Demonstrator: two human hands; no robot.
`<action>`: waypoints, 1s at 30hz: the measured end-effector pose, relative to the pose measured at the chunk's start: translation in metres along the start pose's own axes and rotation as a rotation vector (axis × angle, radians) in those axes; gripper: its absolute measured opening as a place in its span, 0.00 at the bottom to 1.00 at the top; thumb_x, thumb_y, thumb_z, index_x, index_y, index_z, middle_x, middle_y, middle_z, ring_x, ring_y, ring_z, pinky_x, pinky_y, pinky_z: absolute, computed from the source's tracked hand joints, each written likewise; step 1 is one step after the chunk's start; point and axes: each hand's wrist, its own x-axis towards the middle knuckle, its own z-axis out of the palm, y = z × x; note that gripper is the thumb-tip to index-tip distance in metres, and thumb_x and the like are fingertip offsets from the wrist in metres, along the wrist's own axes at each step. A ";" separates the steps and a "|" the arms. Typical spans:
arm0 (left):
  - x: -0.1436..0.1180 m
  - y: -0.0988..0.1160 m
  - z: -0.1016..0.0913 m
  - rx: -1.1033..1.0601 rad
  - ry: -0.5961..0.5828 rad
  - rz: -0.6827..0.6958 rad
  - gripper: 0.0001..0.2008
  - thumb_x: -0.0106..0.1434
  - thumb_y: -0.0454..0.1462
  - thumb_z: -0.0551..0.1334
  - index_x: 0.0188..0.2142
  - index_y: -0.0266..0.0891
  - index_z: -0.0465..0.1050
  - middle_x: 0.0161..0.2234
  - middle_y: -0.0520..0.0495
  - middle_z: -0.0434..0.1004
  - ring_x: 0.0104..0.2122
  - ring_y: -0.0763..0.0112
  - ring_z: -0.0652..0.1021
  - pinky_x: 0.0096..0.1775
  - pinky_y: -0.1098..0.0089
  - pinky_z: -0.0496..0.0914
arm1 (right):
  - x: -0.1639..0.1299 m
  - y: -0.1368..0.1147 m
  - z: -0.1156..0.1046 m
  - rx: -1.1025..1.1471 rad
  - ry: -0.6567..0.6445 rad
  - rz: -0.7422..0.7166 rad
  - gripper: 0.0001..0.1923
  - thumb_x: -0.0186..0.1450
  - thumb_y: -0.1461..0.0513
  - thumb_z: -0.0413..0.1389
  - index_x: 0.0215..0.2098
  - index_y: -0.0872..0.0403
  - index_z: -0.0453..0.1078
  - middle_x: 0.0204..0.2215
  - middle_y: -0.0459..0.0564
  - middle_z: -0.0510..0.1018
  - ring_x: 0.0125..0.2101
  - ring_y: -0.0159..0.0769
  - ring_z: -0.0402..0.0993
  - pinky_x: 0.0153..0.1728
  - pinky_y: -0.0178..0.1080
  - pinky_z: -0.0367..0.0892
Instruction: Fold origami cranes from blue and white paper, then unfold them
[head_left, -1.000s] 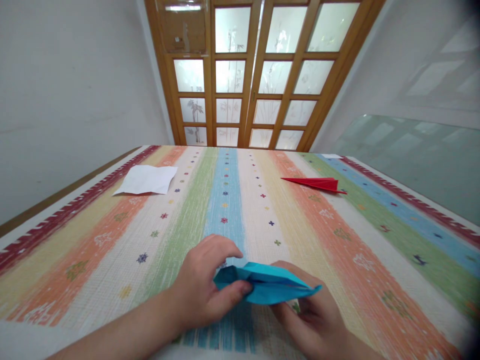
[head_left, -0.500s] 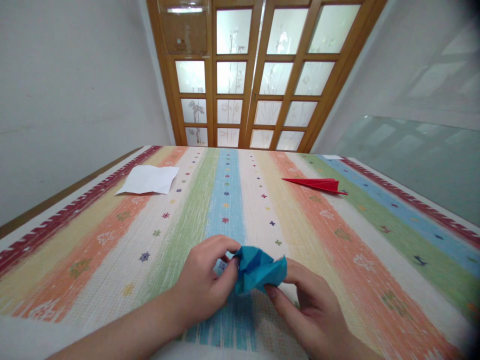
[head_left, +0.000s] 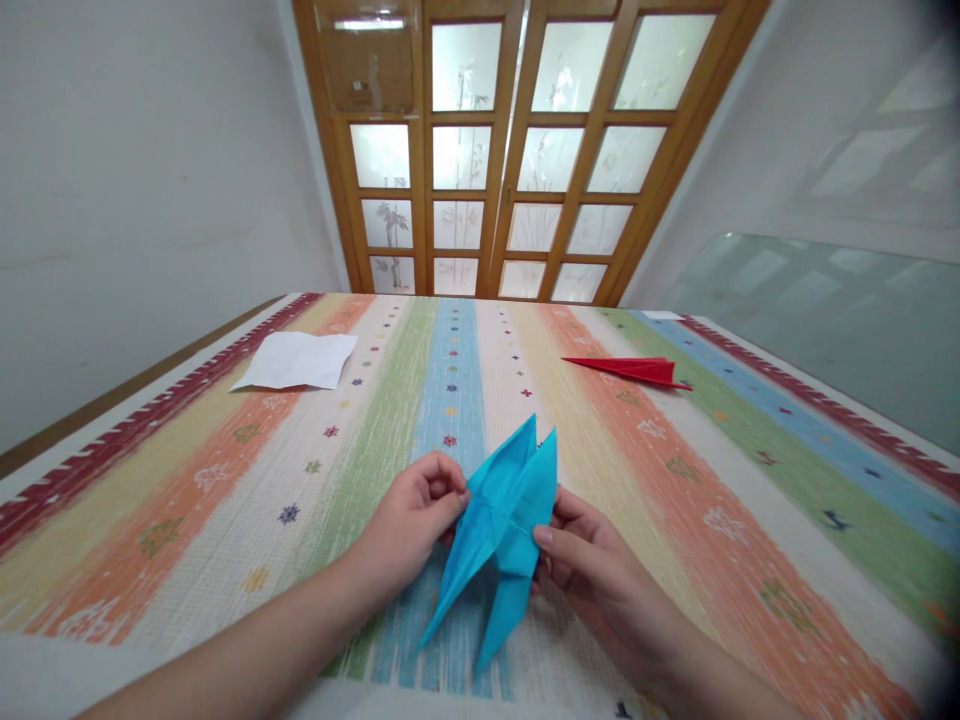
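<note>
Moved: since half a second ago we have opened the blue folded paper (head_left: 501, 525) from a bunched wad into a long upright shape.
Head view: our left hand (head_left: 411, 520) and right hand (head_left: 592, 565) each pinch one side, holding it above the striped surface (head_left: 225, 480).
Rest: red paper plane (head_left: 634, 369) and white sheet (head_left: 296, 360) lie well apart, as before.

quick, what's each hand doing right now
left hand: closed, pinching the left edge of the blue folded paper
right hand: closed, gripping the same paper's right side
</note>
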 end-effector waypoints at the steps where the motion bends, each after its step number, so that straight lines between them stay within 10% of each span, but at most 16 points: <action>1: 0.000 0.000 0.000 0.016 -0.001 -0.013 0.13 0.58 0.41 0.68 0.31 0.39 0.65 0.22 0.58 0.65 0.19 0.80 0.66 0.24 0.77 0.60 | 0.000 0.000 0.000 0.023 -0.019 0.012 0.15 0.63 0.57 0.64 0.47 0.52 0.74 0.29 0.46 0.75 0.25 0.29 0.67 0.27 0.33 0.66; 30: 0.002 -0.006 -0.009 0.473 0.073 0.135 0.08 0.63 0.40 0.63 0.33 0.39 0.69 0.28 0.51 0.71 0.29 0.71 0.71 0.33 0.70 0.65 | 0.009 0.010 -0.012 -0.082 -0.031 0.024 0.17 0.60 0.57 0.68 0.45 0.55 0.78 0.36 0.52 0.81 0.32 0.31 0.74 0.32 0.32 0.68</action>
